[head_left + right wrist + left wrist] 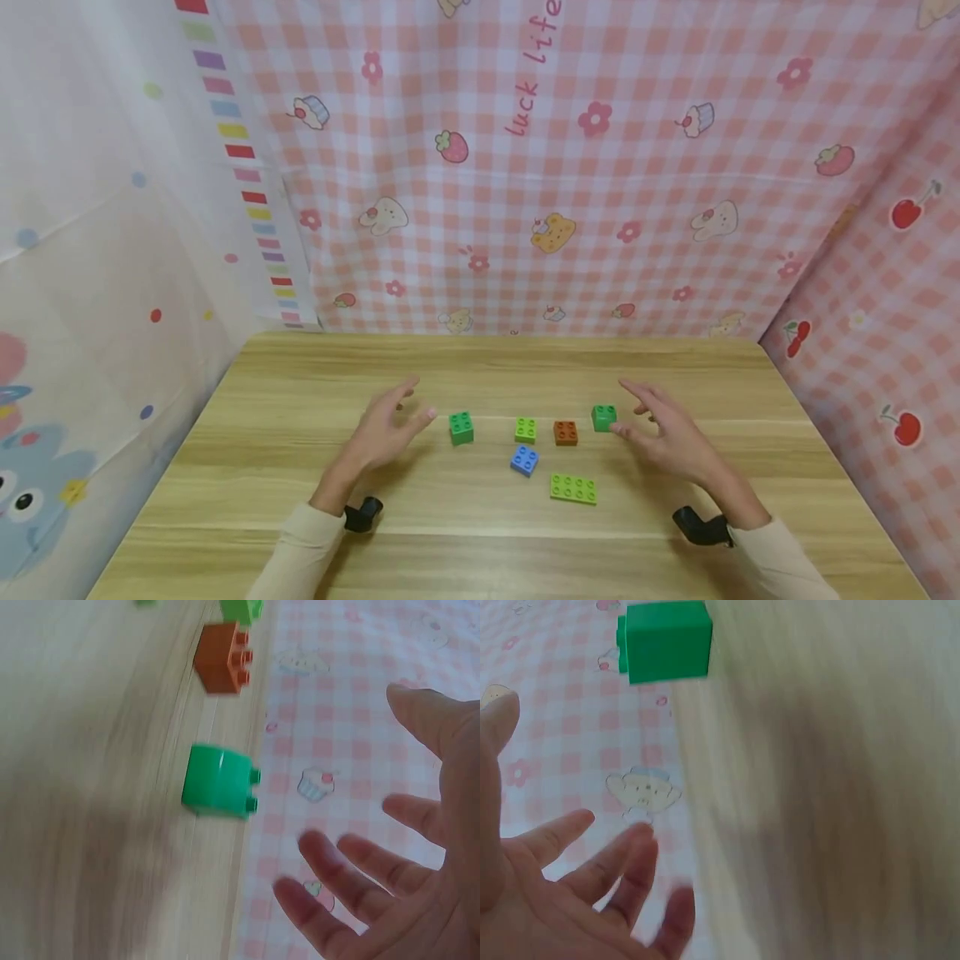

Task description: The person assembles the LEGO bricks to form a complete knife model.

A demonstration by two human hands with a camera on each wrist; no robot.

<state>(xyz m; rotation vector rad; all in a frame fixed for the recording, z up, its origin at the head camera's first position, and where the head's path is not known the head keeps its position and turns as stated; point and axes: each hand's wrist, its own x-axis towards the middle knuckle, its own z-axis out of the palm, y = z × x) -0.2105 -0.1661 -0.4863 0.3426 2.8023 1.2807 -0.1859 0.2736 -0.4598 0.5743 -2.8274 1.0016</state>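
My left hand (384,430) hovers over the table with its fingers spread, holding nothing. Just to its right stands a green toy brick (461,428), which also shows as a green block (669,641) in the left wrist view. On the other side my right hand (666,435) is held with fingers apart and nothing in it. A second green brick (603,418), with a rounded side in the right wrist view, sits beside its thumb. Between the hands lie a lime brick (526,430), a brown brick (566,433), a blue brick (524,461) and a long lime brick (573,489).
The bricks rest on a wood-grain table (450,550). A pink checked cloth (525,275) hangs along the back edge, and patterned cloths close off both sides. Black wrist cameras are strapped to both wrists.
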